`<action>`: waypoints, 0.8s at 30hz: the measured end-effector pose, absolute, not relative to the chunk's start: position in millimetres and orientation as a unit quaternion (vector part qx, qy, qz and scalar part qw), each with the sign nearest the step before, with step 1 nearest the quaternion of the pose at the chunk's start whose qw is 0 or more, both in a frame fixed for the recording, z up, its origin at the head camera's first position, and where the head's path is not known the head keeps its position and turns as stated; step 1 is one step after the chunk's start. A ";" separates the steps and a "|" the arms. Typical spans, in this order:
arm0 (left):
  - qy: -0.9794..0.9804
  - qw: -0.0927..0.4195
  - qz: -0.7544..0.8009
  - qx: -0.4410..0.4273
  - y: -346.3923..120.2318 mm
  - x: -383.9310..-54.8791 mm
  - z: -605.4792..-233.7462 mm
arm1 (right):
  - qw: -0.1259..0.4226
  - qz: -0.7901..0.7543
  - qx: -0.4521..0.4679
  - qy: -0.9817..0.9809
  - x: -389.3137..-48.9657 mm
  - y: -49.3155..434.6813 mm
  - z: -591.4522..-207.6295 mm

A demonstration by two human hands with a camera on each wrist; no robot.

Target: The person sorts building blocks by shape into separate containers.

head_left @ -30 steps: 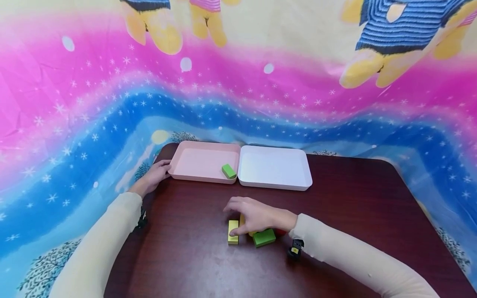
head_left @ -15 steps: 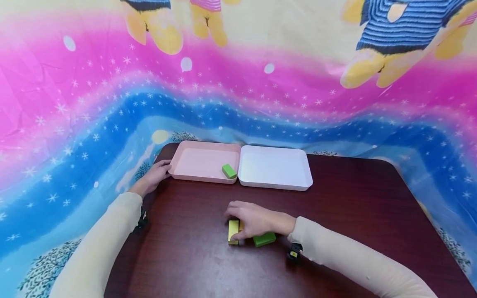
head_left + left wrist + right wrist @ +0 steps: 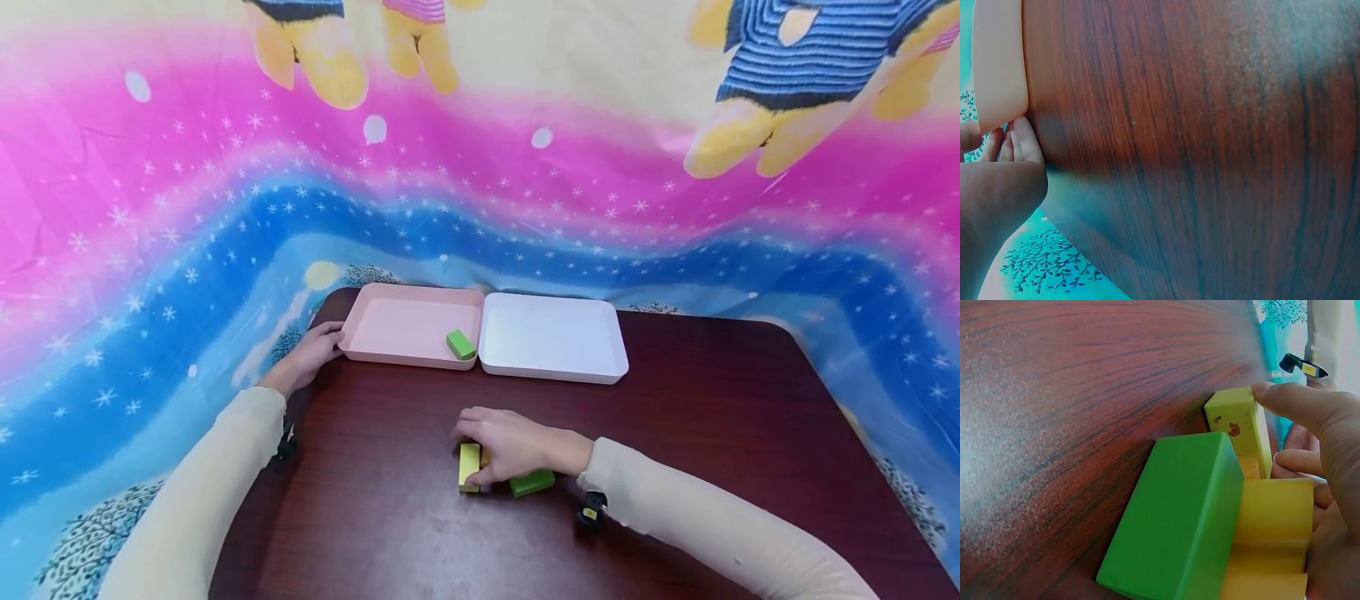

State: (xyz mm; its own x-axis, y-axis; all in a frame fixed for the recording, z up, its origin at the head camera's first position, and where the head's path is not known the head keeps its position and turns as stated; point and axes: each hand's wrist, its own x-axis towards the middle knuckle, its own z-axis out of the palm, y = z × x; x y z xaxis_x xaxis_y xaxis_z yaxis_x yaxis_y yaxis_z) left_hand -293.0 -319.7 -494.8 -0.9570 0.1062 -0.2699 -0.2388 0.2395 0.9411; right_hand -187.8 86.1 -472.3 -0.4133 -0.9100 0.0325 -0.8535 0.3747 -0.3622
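My right hand [image 3: 513, 442] pinches a light yellow rectangular block [image 3: 469, 462] on the table; in the right wrist view, the thumb touches one corner of that block [image 3: 1235, 419] and a finger touches its side. A green block [image 3: 1169, 512] lies nearest the wrist camera, against yellow-orange pieces with rounded sides [image 3: 1275, 512] under the palm. At the table's far left, my left hand [image 3: 311, 354] holds the left edge of a shallow pink tray [image 3: 397, 321], its fingers at the corner. The palm hides part of the block group.
A smaller-looking green block [image 3: 461, 344] lies in the pink tray's front right corner. Beside that tray stands a white tray [image 3: 551, 337]. Both rest at the back of the dark wooden table [image 3: 697, 417], with a printed cloth [image 3: 480, 192] hanging behind.
My right hand has come down and slightly nearer onto the light yellow block, covering more of the pieces beside it. The left hand and both trays have stayed put.
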 end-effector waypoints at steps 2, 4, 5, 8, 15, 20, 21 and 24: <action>0.777 0.139 0.613 -0.042 -320.0 -293.6 -495.8 | 0.083 -0.156 -0.536 0.825 -187.8 86.1 -471.7; 0.779 0.140 0.610 -0.041 -319.9 -293.6 -495.8 | 0.082 -0.149 -0.536 0.827 -187.3 86.3 -470.5; 0.780 0.140 0.608 -0.039 -320.0 -293.5 -495.7 | 0.082 -0.146 -0.537 0.827 -187.3 86.3 -470.5; 0.781 0.140 0.608 -0.038 -319.6 -292.9 -494.7 | 0.083 -0.136 -0.538 0.828 -186.9 86.1 -470.0; 0.780 0.139 0.609 -0.035 -319.9 -292.2 -494.4 | 0.068 -0.111 -0.546 0.828 -186.6 85.2 -470.5; 0.778 0.141 0.611 -0.033 -319.4 -292.3 -495.0 | 0.062 -0.101 -0.548 0.828 -186.4 85.0 -470.1; 0.778 0.141 0.611 -0.032 -319.5 -292.4 -495.1 | 0.061 -0.099 -0.548 0.828 -186.4 85.2 -469.7; 0.773 0.142 0.617 -0.037 -319.7 -292.9 -495.6 | 0.061 -0.094 -0.547 0.830 -186.1 85.2 -468.6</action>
State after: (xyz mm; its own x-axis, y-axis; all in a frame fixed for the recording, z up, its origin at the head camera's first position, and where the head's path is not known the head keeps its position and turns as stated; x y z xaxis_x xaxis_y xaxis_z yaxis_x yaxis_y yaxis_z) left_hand -292.9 -319.7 -495.6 -0.9569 0.1176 -0.2657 -0.2329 0.2364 0.9433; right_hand -186.1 85.2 -468.6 -0.3943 -0.9190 0.0015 -0.8961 0.3841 -0.2223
